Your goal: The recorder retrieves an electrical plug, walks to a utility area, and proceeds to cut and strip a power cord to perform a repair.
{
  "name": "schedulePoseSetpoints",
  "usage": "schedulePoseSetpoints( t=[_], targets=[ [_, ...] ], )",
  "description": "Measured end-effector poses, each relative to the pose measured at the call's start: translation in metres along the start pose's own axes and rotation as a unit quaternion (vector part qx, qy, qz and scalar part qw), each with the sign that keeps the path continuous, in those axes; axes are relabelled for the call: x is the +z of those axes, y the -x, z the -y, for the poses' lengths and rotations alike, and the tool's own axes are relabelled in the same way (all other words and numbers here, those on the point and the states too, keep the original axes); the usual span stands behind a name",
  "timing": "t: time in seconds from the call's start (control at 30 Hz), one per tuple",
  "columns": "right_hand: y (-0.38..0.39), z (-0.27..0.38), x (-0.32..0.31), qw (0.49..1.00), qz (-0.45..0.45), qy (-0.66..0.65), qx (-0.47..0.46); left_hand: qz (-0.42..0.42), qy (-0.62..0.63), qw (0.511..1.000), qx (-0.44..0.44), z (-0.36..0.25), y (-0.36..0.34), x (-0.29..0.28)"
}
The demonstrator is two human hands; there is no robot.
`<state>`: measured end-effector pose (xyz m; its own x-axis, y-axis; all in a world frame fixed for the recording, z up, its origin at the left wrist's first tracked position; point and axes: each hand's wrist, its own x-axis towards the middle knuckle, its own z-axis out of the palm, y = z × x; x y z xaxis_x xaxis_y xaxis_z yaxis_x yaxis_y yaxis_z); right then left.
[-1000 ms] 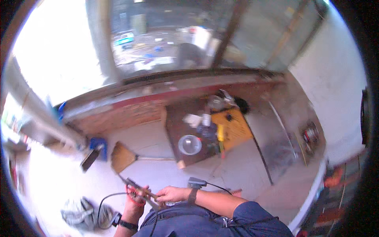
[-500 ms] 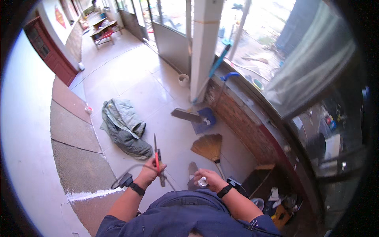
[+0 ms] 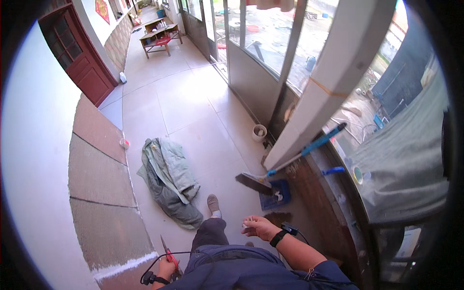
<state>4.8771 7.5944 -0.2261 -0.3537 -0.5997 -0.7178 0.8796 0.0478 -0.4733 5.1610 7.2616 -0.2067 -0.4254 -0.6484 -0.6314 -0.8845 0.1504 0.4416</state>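
Observation:
Low at the bottom, my left hand (image 3: 166,268) is closed on red-handled scissors (image 3: 171,256), their blades pointing forward, with a black cable crossing near the wrist. My right hand (image 3: 257,228) is held forward of my body, fingers curled around a small white object too small to make out. A grey-green padded jacket (image 3: 170,180) lies crumpled on the tiles to the left of my forward foot (image 3: 213,205). Right of it, a grey brush head (image 3: 253,183) on a blue-and-white pole rests over a blue dustpan (image 3: 282,198); a straw broom (image 3: 276,217) is partly hidden behind my right hand.
A tiled corridor (image 3: 188,116) runs ahead to a wooden table (image 3: 155,34) with a red stool. A red door (image 3: 79,72) and patched wall (image 3: 104,203) line the left. A white post (image 3: 324,87), small bucket (image 3: 259,133) and glazed partition (image 3: 256,58) line the right.
My view has swung from the window and board corner to along the corridor. My left hand with the scissors has dropped low, and my foot has stepped forward.

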Motion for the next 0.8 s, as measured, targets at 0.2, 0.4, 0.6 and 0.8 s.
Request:
schedulePoseSetpoints(
  t=[0.2,0.4,0.6,0.8],
  targets=[
    [-0.114,0.135,0.032,0.997,-0.076,0.023,0.006,0.045,-0.113,0.993,-0.014,-0.078,-0.156,-0.033],
    [-0.2,0.277,0.063,0.992,-0.12,0.02,-0.031,0.012,0.074,0.995,0.059,-0.222,-0.31,-0.093],
    [-0.317,0.389,0.043,0.985,-0.168,0.024,-0.023,-0.022,0.094,0.992,0.087,-0.361,-0.43,-0.144],
    [-0.447,0.511,0.028,0.964,-0.264,0.026,0.007,-0.051,-0.003,0.999,-0.005,-0.428,-0.502,-0.168]
  ],
)
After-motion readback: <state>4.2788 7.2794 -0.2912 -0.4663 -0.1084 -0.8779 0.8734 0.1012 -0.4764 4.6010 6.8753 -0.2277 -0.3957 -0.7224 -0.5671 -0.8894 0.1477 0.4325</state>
